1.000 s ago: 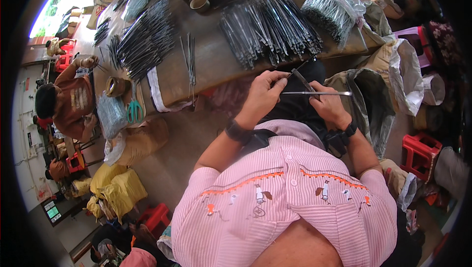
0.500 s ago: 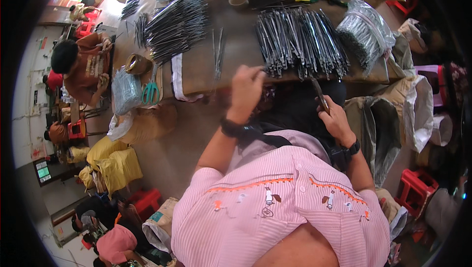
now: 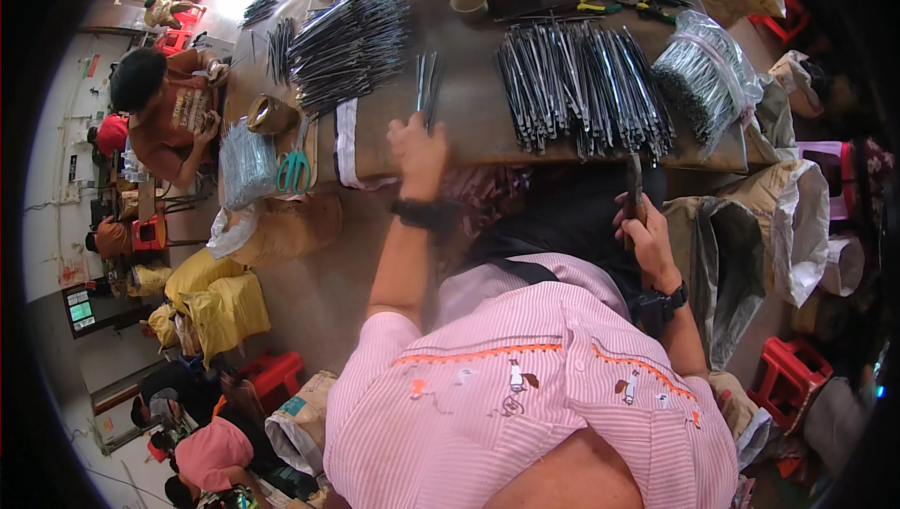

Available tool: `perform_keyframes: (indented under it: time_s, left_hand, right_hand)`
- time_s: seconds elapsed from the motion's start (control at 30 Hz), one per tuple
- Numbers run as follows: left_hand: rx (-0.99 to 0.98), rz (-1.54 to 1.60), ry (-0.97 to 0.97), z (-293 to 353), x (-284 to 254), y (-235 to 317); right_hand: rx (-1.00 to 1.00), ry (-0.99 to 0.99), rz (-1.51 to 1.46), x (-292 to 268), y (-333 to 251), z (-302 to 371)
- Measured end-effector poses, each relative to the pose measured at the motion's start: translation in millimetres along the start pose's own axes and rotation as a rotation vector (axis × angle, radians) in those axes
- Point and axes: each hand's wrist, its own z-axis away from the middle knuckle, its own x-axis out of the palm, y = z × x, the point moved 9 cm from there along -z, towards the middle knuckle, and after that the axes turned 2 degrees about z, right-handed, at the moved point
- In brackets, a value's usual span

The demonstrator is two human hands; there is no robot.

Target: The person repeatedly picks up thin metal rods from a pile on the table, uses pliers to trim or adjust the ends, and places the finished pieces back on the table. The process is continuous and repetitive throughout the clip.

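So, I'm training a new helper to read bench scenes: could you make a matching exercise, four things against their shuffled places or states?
Column one
1. The person's left hand
2. The person's right hand
3. Scissors with teal looped handles
4. Pliers with yellow-and-black handles

Column two
A. Just right of a clear plastic packet
B. Gripping a slim dark metal tool
C. Beyond the large pile of dark metal strips at the right
D. At the near ends of a small group of thin dark strips

Right pairs: 1-D, 2-B, 3-A, 4-C
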Motion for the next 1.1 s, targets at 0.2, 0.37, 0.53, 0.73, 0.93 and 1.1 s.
perform_keyframes:
  time_s: [0.2,0.37,0.53,0.73,0.93,1.1]
  left_hand:
    - [0.023,0.352,-0.205,18,51,77]
    - [-0.066,0.673,-0.43,9,87,82]
    - [-0.377,1.222,-0.735,18,90,61]
    - [-0.709,1.585,-0.846,36,71,61]
    - [-0.651,1.69,-0.951,56,40,81]
    - [-0.582,1.694,-0.944,64,26,98]
  right_hand:
    - [0.033,-0.057,-0.212,18,-17,2]
    - [0.039,-0.053,-0.228,16,-18,11]
    - [0.047,0.12,-0.292,-40,8,17]
    - [0.056,0.436,-0.757,-139,53,-1]
    - [-0.121,0.364,-0.762,-180,45,-26]
    - [-0.003,0.659,-0.015,-228,49,-58]
